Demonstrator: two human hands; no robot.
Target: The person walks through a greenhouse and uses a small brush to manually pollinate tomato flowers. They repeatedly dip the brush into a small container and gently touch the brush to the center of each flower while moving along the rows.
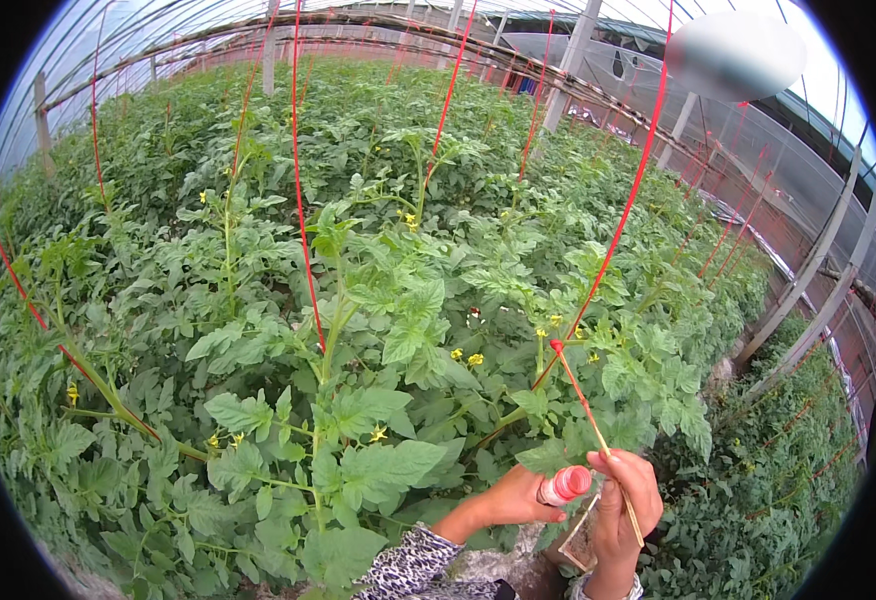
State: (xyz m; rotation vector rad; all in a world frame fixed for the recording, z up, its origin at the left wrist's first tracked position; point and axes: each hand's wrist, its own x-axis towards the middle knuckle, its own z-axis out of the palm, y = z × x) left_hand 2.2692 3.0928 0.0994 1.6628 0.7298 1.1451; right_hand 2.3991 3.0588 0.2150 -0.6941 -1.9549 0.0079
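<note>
In my left hand is a small bottle with red liquid or staining at its mouth, tilted to the right. My right hand, just beside it, pinches a thin wooden stick. The stick slants up and leftward, red along its upper part, ending in a rounded red tip. That tip appears close to yellow flowers on a tomato plant; whether it touches them I cannot tell. More yellow flowers show to the left, among green leaves.
Red strings run from overhead down to the plant stems. Dense tomato plants fill the left and middle. Slanting posts stand at the right, by another strip of plants. A pale angular edge lies below my hands.
</note>
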